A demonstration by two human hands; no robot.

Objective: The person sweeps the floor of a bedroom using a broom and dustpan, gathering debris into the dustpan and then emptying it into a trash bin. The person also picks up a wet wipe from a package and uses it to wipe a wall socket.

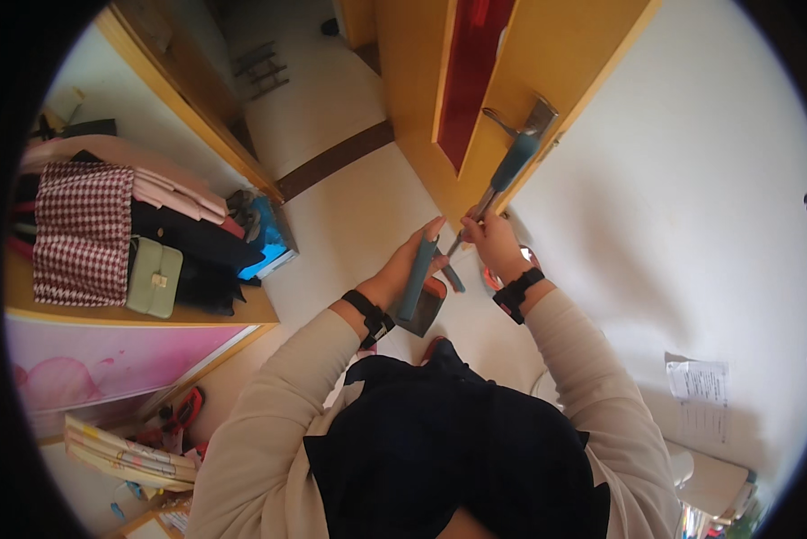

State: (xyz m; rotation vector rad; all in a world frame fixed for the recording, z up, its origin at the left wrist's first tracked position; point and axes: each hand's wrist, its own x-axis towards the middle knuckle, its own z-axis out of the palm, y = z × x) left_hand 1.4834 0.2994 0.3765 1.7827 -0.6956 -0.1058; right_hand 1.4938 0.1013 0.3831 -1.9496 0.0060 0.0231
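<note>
The left hand [394, 277], mid-frame, is wrapped around a teal-framed tool head [414, 283] with an orange inner edge; the right hand [500, 244] pinches a metal shaft [487, 201]. Whether the two pieces join, I can't tell. The shaft's teal grip [515, 163] tilts up before the yellow door's [592, 40] edge, near its handle. At left, a green handbag [154, 280] sits by the cabinet's [252, 308] front edge. Pale floor [331, 235] stretches between cabinet and door to the dark threshold [336, 163], upper centre.
</note>
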